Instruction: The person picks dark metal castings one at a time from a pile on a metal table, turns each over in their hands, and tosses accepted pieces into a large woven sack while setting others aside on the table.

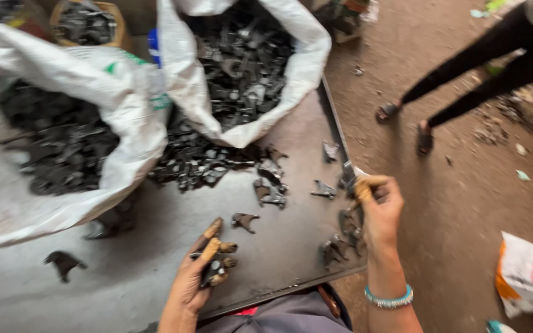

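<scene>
My left hand (202, 271) hovers low over the grey metal table (155, 246) near its front edge, fingers curled around a small dark metal part (215, 271). My right hand (379, 206) is raised at the table's right edge, pinching another dark metal part (348, 179) between taped fingertips. A bead bracelet (390, 300) circles that wrist. Loose dark metal parts (269, 188) lie scattered between the hands, with a heap (195, 160) spilling from the sacks behind.
Two white sacks (124, 111) (306, 55) full of dark metal parts stand at the back of the table. One stray part (64, 262) lies at the left. On the dirt floor to the right, another person's legs (464, 74) in sandals stand, and a white bag (532, 277) lies nearby.
</scene>
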